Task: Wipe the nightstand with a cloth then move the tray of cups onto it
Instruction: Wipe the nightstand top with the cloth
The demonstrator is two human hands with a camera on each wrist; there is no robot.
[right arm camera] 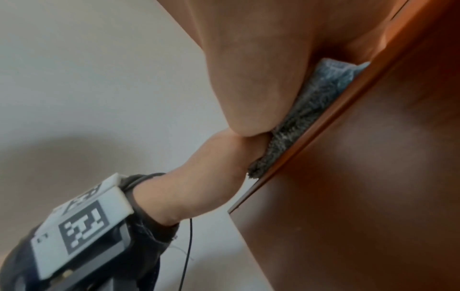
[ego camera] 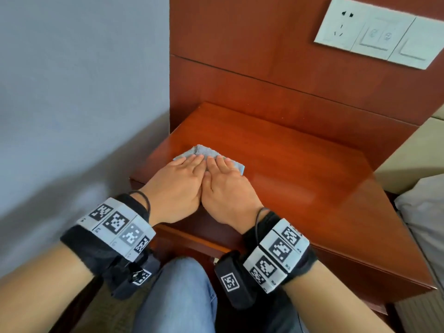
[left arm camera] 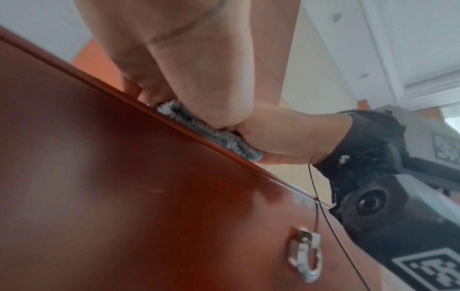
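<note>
A red-brown wooden nightstand [ego camera: 288, 164] stands in front of me. A small grey-blue cloth [ego camera: 204, 151] lies on its top near the front left corner. My left hand [ego camera: 180, 181] and right hand [ego camera: 225, 186] lie side by side on the cloth, fingers straight, pressing it flat. The left wrist view shows the cloth [left arm camera: 199, 130] squeezed between the left hand [left arm camera: 199, 69] and the top's edge, with the right hand [left arm camera: 286, 137] beside it. From the right wrist, the cloth [right arm camera: 298, 118] sits under the right hand [right arm camera: 248, 69]. No tray of cups is in view.
A grey wall runs along the left of the nightstand. Behind it rises a wooden panel with a white socket and switch plate [ego camera: 374, 32]. A bed with a pillow [ego camera: 422, 212] is at the right. The drawer front carries a metal handle [left arm camera: 306, 258]. My knee [ego camera: 182, 296] is below.
</note>
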